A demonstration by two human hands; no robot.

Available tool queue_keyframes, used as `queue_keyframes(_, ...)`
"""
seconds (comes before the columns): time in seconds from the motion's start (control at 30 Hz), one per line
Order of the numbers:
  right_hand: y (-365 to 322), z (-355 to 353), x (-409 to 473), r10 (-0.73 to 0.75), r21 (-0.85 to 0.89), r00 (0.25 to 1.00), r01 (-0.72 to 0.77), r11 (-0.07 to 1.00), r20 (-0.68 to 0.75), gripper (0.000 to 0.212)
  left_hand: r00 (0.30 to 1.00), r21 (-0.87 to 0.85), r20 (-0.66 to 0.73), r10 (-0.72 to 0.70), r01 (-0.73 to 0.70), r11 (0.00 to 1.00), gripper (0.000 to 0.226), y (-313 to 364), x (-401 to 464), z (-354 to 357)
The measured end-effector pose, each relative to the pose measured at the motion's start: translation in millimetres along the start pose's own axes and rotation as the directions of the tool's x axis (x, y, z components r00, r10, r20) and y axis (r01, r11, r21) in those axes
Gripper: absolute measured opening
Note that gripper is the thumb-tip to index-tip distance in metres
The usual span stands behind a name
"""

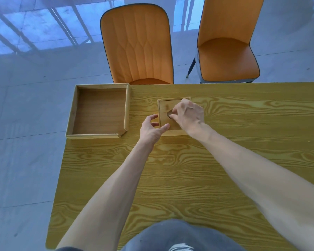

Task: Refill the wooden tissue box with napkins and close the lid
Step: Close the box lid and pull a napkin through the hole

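Over the tissue box (164, 113), right hand (188, 115) pinches its lid slot; left hand (150, 129) spread wide.

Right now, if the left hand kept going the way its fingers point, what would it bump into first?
Probably the small wooden box. The left hand points up and right at its near left corner, almost touching already.

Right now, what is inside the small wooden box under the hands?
Cannot be seen. The tissue box has its lid on, and the right hand covers much of it, fingertips at the oval opening, which shows only dark. No napkins visible.
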State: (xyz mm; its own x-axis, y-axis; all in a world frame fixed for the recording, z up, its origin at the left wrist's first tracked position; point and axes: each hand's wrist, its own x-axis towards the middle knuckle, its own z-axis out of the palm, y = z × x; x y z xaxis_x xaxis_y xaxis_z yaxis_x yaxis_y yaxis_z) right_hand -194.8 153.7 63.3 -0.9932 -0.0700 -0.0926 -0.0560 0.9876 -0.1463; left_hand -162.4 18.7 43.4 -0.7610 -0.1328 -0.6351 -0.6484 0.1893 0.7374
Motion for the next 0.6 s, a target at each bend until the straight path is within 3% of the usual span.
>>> queue_keyframes(0.2, -8, 4, 3, -0.037, -0.102, 0.998, 0.041, 0.994, 0.044, 0.023, 1.000, -0.015, -0.008, 0.002, -0.002, 1.000, 0.065, -3, 1, 0)
queue_keyframes(0.4, -3, -3, 6, -0.211, -0.137, 0.975, 0.219, 0.966, 0.074, 0.022, 1.000, -0.032, -0.006, 0.008, -0.008, 0.999, 0.066, -5, 1, 2)
queue_keyframes(0.6, 17, 4, -1, -0.178, 0.136, 0.984, 0.176, 0.975, 0.006, 0.023, 1.000, -0.041, -0.007, -0.004, 0.003, 0.999, 0.064, -4, 1, 1)
